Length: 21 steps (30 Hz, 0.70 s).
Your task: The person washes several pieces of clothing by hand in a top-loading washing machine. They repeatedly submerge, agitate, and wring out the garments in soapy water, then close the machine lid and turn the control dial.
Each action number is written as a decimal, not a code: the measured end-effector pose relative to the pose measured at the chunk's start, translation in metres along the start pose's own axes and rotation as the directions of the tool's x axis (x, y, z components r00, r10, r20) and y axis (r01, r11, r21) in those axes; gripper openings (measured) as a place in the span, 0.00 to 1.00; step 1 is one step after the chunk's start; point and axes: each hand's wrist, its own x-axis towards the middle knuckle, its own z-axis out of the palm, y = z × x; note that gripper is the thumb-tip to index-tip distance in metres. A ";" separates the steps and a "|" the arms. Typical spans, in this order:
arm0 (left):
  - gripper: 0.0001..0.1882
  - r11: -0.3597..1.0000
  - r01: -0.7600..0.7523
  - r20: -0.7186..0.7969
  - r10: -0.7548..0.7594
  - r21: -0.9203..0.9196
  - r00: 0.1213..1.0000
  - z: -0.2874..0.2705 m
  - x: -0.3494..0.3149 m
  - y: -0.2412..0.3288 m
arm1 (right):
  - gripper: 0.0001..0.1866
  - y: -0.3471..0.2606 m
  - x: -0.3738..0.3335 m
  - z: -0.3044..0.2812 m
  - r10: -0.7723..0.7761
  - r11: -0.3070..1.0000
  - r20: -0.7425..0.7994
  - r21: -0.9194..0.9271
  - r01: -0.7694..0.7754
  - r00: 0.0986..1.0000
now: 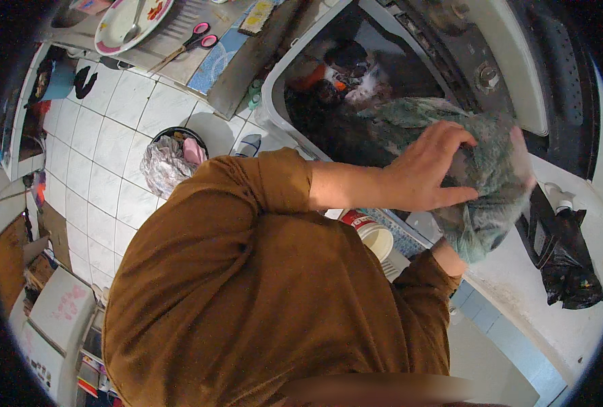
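Observation:
A damp-looking grey-green patterned cloth [481,183], perhaps a garment, is bunched at the right and trails back over the tub's near edge. My left hand [430,166] reaches across and touches the cloth, thumb and fingers spread apart. My right hand goes into or under the cloth; just the wrist [451,258] shows plainly, and its fingers are covered. Beyond my left forearm is the open tub of a washing machine [274,88], with dark, orange and white laundry [345,74] inside.
A white and red plastic bucket [376,241] stands beneath my left forearm. Right of the cloth lies a black plastic bag [573,261]. Pink-handled scissors [193,41] and a plate [128,27] with a spoon rest on the counter. A lined bin [169,163] stands on the tiles.

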 end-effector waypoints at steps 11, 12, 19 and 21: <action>0.19 0.832 0.545 0.194 -0.554 0.100 0.810 0.003 -0.005 -0.059 | 0.24 0.069 -0.030 0.023 0.178 0.972 -0.066 -0.146 -0.186 0.982; 0.16 0.858 0.509 0.170 -0.513 0.069 0.842 0.004 -0.006 -0.060 | 0.24 0.073 -0.036 0.026 0.186 0.970 -0.067 -0.145 -0.194 0.980; 0.11 0.951 0.302 0.143 -0.291 -0.059 0.946 0.020 -0.014 -0.046 | 0.24 0.091 -0.044 0.042 0.206 0.970 -0.036 -0.123 -0.209 0.978; 0.11 0.946 0.306 0.186 -0.282 -0.110 0.941 0.020 -0.011 -0.033 | 0.24 0.092 -0.045 0.045 0.207 0.970 -0.032 -0.124 -0.209 0.978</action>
